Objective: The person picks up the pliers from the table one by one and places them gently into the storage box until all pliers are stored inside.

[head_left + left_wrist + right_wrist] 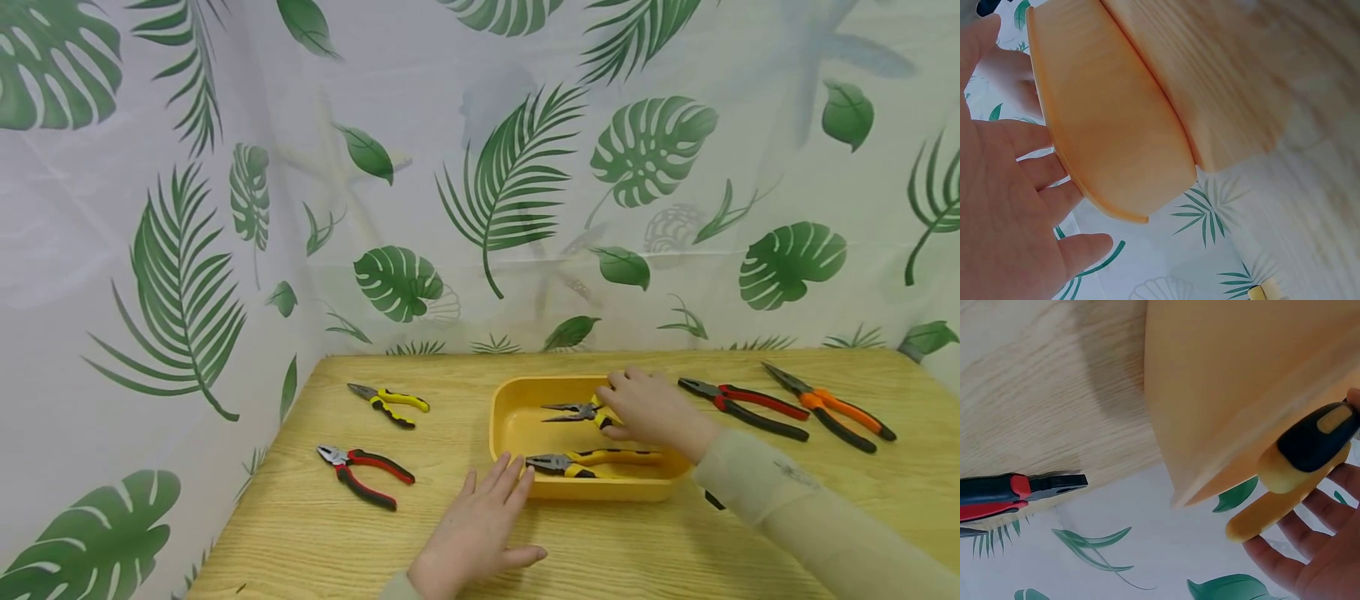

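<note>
My right hand point(652, 410) reaches over the right part of a yellow plastic tray point(600, 490) and grips the handles of yellow-and-black needle-nose pliers point(576, 412). Their slim jaws point left, slightly parted, over the tray's inside. In the right wrist view the handles point(1316, 440) lie along my fingers, past the tray's rim. A second pair of yellow-and-black pliers point(618, 457) lies in the tray along its front wall. My left hand point(476, 529) has its fingers spread, fingertips at the tray's front left rim; the left wrist view shows them against the rim point(1063, 165).
On the wooden table point(300, 550), left of the tray, lie small yellow-and-black pliers point(390, 403) and red-and-black pliers point(367, 475). To the right are red-and-black pliers point(750, 408) and orange-and-black pliers point(832, 408). A leaf-printed cloth point(525, 317) hangs behind.
</note>
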Available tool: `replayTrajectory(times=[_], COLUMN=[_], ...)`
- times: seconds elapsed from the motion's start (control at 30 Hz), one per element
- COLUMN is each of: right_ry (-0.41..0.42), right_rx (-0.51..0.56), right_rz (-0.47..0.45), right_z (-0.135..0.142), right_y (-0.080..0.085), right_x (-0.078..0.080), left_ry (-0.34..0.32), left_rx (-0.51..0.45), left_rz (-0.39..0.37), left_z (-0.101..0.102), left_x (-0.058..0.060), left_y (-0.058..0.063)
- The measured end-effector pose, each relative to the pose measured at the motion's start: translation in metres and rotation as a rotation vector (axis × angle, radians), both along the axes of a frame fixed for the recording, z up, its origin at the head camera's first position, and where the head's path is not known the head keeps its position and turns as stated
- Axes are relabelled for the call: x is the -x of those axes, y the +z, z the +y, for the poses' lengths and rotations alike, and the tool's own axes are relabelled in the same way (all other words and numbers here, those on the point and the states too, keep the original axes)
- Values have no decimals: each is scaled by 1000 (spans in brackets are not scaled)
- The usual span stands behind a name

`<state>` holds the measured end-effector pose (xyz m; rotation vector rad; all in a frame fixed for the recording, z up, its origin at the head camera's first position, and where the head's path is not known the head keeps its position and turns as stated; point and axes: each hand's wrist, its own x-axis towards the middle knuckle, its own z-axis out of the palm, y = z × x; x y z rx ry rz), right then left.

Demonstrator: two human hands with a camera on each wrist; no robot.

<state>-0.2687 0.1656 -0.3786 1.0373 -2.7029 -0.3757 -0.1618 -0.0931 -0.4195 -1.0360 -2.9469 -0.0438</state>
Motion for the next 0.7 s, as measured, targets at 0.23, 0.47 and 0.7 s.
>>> replayTrajectory(times=[0.23,0.47,0.7], right_ry=[31,-15,-19], right_rx=[10,-18,-55], right_rz=[-126,-266,-369], right_z=[-8,-19,-30], right_y=[1,2,5], right_x=[14,24,32], left_ry=[3,6,19], left_rx=[5,2,9], left_rz=[-9,-19,-44], left_z=[-1,0,0], left_x=[1,2,2], left_y=[0,0,0])
